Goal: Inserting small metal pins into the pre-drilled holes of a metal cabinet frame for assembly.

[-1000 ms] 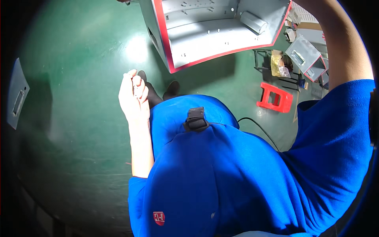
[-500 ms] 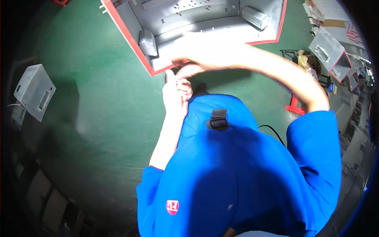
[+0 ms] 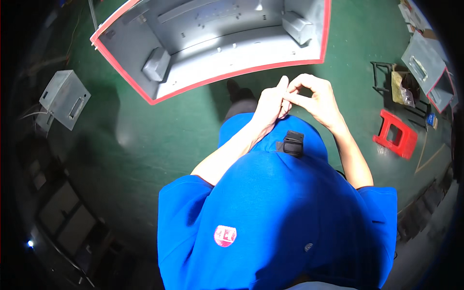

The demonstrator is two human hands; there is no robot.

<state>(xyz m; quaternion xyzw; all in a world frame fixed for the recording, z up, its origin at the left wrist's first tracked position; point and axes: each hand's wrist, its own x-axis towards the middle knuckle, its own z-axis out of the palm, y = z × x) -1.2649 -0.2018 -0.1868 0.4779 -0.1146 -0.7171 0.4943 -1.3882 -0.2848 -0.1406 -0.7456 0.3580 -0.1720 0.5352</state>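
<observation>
In front of me is an open grey metal box (image 3: 212,57) with red trim (image 3: 124,71) along its edges. Two grey block-like housings sit inside it, one at the left (image 3: 156,64) and one at the right (image 3: 297,27). My left hand (image 3: 270,105) is closed just short of the box's near edge, thumb pointing up. Thumb and forefinger of my right hand (image 3: 319,99) pinch together against the fingers of the left. Anything held between them is too small or hidden to make out.
A red plastic stool (image 3: 396,135) is on the green floor (image 3: 159,145) at the right. Beyond it stand a dark-framed stand with a yellowish bag (image 3: 400,88) and another grey box (image 3: 416,57). Another grey metal cabinet (image 3: 65,99) is at the far left.
My right hand has drawn back from across the box's near edge and now meets my left hand. The left hand's fingers stay closed. The view has shifted, so the box appears farther left.
</observation>
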